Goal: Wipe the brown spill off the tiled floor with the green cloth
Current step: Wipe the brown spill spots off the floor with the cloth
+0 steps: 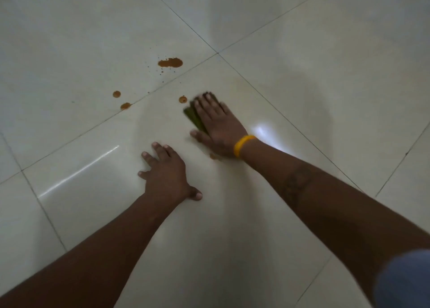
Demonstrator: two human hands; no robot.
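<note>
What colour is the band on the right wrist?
Yellow; the wristband shows clearly in the head view.

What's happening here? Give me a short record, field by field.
surface: pale tiled floor
right hand: flat on the green cloth, pressing it down
left hand: fingers spread, braced on the floor
wrist: yellow band
largest brown patch: beyond the cloth, not yet wiped
small brown spot: just beside the cloth
other drops: further left

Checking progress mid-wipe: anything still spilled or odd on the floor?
Yes. A brown puddle and three small drops lie beyond and left of the green cloth under the right hand. A brown smear shows by that wrist.
</note>
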